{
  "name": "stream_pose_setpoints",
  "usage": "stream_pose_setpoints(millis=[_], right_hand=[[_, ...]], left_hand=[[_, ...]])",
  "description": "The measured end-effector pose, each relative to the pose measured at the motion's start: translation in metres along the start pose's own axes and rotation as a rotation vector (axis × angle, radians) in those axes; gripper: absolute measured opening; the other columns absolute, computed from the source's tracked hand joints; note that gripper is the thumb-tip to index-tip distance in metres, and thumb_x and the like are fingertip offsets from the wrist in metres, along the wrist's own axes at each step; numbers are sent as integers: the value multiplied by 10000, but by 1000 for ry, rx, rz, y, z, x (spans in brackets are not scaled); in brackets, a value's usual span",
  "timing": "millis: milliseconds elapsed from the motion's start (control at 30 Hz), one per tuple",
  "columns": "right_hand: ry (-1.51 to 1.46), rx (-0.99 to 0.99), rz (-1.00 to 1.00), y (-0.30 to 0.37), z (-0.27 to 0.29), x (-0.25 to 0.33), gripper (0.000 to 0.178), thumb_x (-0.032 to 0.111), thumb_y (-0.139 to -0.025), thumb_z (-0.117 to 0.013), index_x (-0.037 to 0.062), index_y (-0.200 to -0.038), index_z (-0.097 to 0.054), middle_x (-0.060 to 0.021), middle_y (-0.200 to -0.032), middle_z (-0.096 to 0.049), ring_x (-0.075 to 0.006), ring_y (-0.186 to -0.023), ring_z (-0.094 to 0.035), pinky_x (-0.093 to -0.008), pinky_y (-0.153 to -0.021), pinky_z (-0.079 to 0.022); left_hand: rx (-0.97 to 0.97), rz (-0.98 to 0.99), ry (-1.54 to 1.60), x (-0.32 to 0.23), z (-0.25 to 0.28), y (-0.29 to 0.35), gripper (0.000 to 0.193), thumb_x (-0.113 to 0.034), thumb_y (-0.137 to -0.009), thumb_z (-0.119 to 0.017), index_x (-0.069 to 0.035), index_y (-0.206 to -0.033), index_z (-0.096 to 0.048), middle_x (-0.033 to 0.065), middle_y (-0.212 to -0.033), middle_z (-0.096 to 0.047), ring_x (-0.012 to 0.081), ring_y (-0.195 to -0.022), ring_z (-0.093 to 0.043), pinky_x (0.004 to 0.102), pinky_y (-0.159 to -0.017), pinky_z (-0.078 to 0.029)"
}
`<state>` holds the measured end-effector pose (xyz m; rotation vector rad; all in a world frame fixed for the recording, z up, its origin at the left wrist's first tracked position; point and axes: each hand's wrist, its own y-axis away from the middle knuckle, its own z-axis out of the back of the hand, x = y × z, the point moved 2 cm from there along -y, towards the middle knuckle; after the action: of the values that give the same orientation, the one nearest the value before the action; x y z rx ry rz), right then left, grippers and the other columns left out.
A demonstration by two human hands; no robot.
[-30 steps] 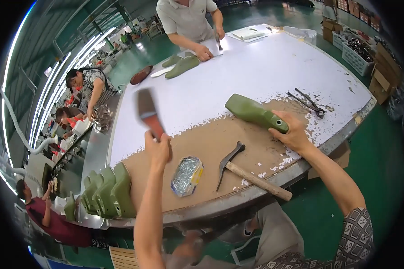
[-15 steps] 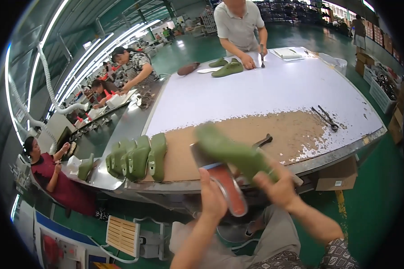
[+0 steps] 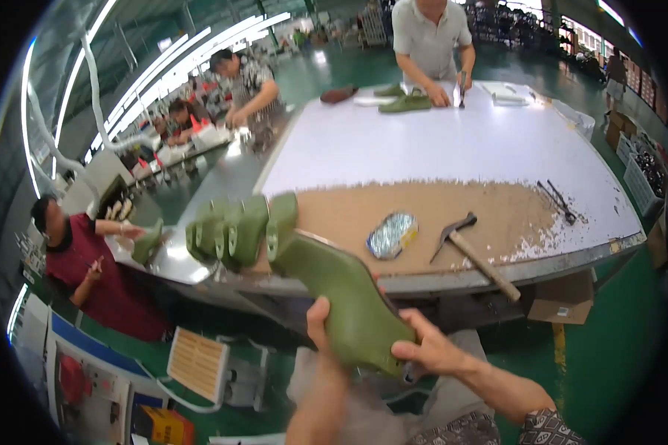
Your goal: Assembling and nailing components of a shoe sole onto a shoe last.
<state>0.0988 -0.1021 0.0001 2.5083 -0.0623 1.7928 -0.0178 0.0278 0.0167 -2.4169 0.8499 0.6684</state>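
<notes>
A green shoe last [image 3: 341,297] is held slanted over the table's near edge, its toe end pointing up and left. Along its far side runs a thin dark edge, part of the reddish-brown shoe sole; the last hides the rest. My left hand [image 3: 323,337] grips the last's left side, thumb on top and the other fingers mostly hidden underneath. At the lower right end, my right hand [image 3: 430,347] closes around the last with its thumb pressed on it. More green lasts [image 3: 241,230] stand in a row just left of the held one.
On the brown part of the worktable [image 3: 334,199] lie a hammer [image 3: 486,267], a silver foil-like bundle [image 3: 392,236] and pincers [image 3: 560,202]. A person [image 3: 430,44] works at the far side beside more lasts [image 3: 404,102]. Another person [image 3: 100,267] sits left, near a slatted chair [image 3: 197,363].
The last has come down onto the sole and turned, now covering it. Both hands hold them together. The view has shifted, bringing the whole hammer and the foil bundle into sight.
</notes>
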Motion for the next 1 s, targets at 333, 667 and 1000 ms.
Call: stream_pose_setpoints(millis=[333,667,1000], right_hand=[[894,2,594,-55,21,-9,552,8,-760,-746,68,-1221,-450,-203,-1139,-501,-390,-994,-562,-395,-839,-484],[1179,-48,647,-43,0,-40,700,-62,-581,-741,113,-1201,-469,-198,-1196,-486,-390,-1033,-558,-431,-858,-491],[1117,-90,597,-46,-8,-34,574,-50,-624,-718,96,-1143,-521,-181,-1157,-513,-378,-1006,-570,-424,-804,-511]], left_hand=[[-668,-377,-191,-61,43,7,484,-176,-908,-566,-89,-1334,-353,194,-1236,-507,358,-1131,-543,506,-975,-464],[-402,-340,-1793,-96,56,28,397,66,-824,-502,11,-1212,-570,140,-1140,-610,251,-1029,-609,343,-936,-468],[341,190,-2226,55,40,-182,209,-155,-741,-679,-85,-923,-753,185,-833,-689,330,-789,-668,422,-754,-530]])
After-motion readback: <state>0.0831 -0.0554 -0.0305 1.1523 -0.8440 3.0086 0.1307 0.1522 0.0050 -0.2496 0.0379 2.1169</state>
